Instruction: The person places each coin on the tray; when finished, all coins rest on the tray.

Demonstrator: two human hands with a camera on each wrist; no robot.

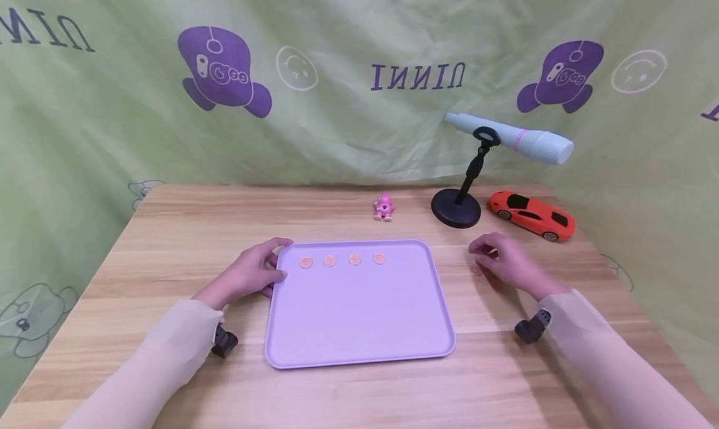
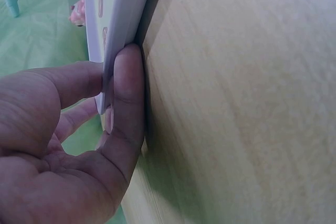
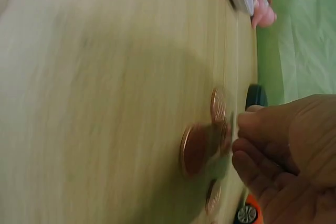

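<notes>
My left hand grips the upper left corner of a lilac tray. In the left wrist view its thumb lies on the rim and a finger is underneath, against the wood. Several copper coins lie in a row along the tray's far side. To the right of the tray, my right hand is low over the table with thumb and fingertips close together. More copper coins lie right by those fingertips, blurred; I cannot tell whether one is pinched.
Behind the tray stands a small pink figurine. A black stand holds a light blue microphone at the back right. Beside it is an orange-red toy car. A green printed cloth hangs behind the wooden table.
</notes>
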